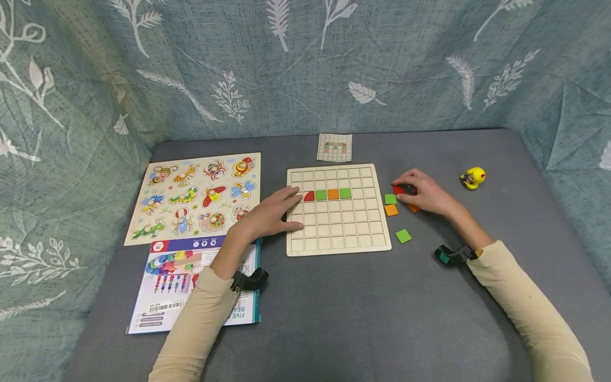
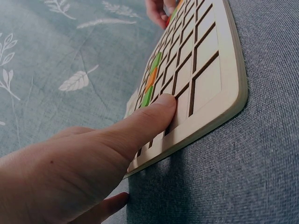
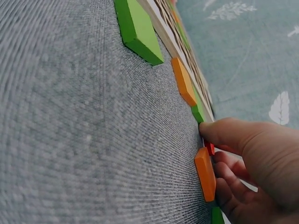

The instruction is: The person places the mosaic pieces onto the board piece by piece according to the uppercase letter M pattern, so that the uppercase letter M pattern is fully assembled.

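A square wooden grid board [image 1: 339, 231] lies in the middle of the table. One row of it holds a red piece with a rounded corner [image 1: 309, 196], a green tile [image 1: 321, 194], an orange tile [image 1: 332, 194] and another green tile [image 1: 345, 193]. My left hand [image 1: 269, 213] rests on the board's left edge, fingers and thumb spread; the left wrist view shows the thumb [image 2: 156, 109] pressing its frame. Right of the board, my right hand [image 1: 425, 195] pinches a red piece [image 1: 398, 189] between thumb and fingers, partly hiding it.
Loose green [image 1: 390, 199] and orange [image 1: 391, 210] tiles lie by the board, another green tile [image 1: 403, 236] nearer me. A pattern card [image 1: 334, 147] sits behind. Leftward are an insect puzzle board [image 1: 162, 204] and a printed box [image 1: 153, 297]; a yellow duck [image 1: 472, 178] stands far right.
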Demonstrator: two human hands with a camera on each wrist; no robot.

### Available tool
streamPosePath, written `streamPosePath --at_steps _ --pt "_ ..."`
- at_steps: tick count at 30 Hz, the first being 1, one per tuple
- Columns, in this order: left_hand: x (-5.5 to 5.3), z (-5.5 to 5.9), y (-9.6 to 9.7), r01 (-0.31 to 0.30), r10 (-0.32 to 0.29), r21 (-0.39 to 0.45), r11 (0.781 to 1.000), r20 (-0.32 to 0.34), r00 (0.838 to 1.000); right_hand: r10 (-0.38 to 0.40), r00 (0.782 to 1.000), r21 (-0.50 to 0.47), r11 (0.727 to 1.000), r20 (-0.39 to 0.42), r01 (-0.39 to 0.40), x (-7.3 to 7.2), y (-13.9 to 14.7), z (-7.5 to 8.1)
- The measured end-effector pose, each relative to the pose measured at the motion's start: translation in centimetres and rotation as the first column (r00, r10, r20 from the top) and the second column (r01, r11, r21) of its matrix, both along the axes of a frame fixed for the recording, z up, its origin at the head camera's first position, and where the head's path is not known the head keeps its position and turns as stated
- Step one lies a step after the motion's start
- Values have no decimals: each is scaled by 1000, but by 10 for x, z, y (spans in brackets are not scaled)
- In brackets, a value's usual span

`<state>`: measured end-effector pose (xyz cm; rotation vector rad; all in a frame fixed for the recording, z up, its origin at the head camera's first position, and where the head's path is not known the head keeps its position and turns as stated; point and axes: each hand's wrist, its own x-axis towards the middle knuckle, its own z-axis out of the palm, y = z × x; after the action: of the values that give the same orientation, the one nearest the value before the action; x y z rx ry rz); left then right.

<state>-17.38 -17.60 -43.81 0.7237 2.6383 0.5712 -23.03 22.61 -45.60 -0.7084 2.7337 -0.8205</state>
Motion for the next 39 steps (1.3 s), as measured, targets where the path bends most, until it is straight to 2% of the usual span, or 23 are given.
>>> streamPosePath --at_steps 14,20,25,33,39 --pt "-1 -1 0 -4 4 -7 1000 10 1000 -14 994 -35 999 -108 10 0 -3 -7" --pt "0 0 0 -4 5 -6 1000 19 1000 -18 977 -42 999 -212 9 3 -6 -8" --pt "-1 1 1 -9 9 -5 1000 10 1000 16 960 -31 999 -281 -25 7 -11 -6" --pt "-2 1 1 -7 7 -12 1000 6 1000 21 956 -60 997 -292 -40 7 -15 -6" --pt "-1 2 1 -7 7 -18 1000 6 1000 40 962 -64 996 -269 -60 7 -19 -5"
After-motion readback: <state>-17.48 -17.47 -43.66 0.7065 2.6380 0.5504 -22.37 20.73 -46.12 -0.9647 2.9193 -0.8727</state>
